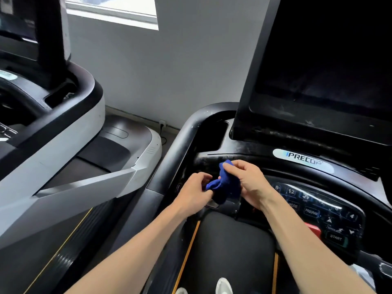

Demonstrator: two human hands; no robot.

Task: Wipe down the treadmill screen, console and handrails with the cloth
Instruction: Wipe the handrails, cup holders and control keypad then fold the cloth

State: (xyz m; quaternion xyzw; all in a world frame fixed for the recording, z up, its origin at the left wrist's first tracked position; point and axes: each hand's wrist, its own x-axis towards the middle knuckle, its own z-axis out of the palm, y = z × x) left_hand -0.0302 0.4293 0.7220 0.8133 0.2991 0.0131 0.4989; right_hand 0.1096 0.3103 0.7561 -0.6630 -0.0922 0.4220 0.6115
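Note:
A bunched blue cloth (225, 185) hangs between both hands over the left part of the black console (250, 151). My right hand (248, 181) pinches the cloth's upper end with curled fingers. My left hand (195, 190) grips its lower end. The dark screen (322, 66) stands tilted at the upper right, dusty along its lower frame. A curved black handrail (180, 145) runs from the console's left corner down toward me. The button panel (322, 211) lies just right of my right wrist.
A second treadmill (63, 124) with grey and white housing stands close on the left. A grey wall (159, 81) and a window are behind. The black running belt (229, 251) with orange side lines lies below, and white shoe tips show at the bottom edge.

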